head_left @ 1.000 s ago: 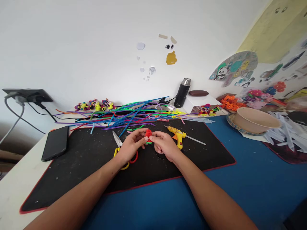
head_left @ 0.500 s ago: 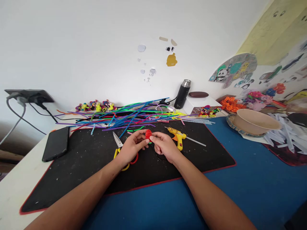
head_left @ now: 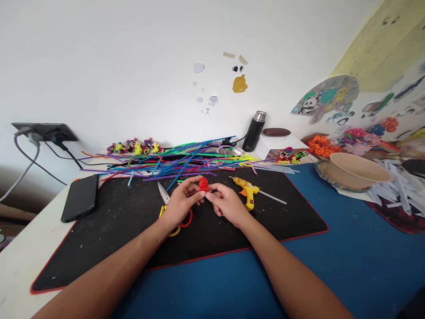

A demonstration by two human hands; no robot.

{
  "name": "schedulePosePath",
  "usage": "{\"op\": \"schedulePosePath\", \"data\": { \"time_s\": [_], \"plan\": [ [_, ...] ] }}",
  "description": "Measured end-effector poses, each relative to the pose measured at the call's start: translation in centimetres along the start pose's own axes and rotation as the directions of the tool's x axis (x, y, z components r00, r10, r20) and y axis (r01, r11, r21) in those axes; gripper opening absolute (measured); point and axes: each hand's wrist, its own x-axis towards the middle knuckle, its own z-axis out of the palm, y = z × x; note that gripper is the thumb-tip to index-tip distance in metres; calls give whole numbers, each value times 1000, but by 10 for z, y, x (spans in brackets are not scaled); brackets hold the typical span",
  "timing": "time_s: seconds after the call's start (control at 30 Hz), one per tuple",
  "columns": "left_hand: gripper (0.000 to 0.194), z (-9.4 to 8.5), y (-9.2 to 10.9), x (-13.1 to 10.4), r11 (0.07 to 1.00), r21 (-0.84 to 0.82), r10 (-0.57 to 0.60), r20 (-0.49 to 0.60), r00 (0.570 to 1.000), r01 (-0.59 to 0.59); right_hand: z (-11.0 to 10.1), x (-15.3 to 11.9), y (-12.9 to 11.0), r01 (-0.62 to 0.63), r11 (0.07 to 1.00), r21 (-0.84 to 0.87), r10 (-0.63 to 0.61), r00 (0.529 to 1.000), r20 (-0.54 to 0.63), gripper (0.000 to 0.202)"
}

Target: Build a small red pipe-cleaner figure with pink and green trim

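A small red fuzzy piece, like coiled pipe cleaner (head_left: 203, 184), is pinched between my two hands above the black mat. My left hand (head_left: 183, 198) grips it from the left, thumb and fingers closed. From the right, my right hand (head_left: 226, 203) holds its lower edge between thumb and forefinger. Scissors with yellow and red handles (head_left: 164, 193) lie partly beneath my left hand and wrist, blades pointing away. Just right of my right hand lies a yellow glue gun (head_left: 246, 191) with a clear glue stick in its back.
Behind the mat (head_left: 122, 230) spreads a pile of colourful pipe cleaners (head_left: 179, 160). A phone (head_left: 80, 198) lies at left. Small fuzzy figures (head_left: 133, 146), a black flask (head_left: 254, 132) and a white box (head_left: 282, 145) stand by the wall. A beige bowl (head_left: 358, 170) sits at right.
The red piece has turned slightly in my fingers, and my right thumb has shifted down to its lower edge. The whole view has moved a little.
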Motion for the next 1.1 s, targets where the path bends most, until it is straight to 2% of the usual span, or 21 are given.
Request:
{"op": "schedulePosePath", "data": {
  "time_s": [0.3,0.77,1.1],
  "plan": [
    [57,1,1,1,1000,-12,-1,-55,999,0,0,1,1,-4,999,53,6,999,-42,41],
    [62,0,1,1,999,-23,-24,-40,999,23,4,4,8,19,999,29,-17,999,-46,35],
    [63,-1,-1,3,999,2,-38,-34,999,38,0,5,1,73,992,99,-55,984,-168,38]
  ]
}}
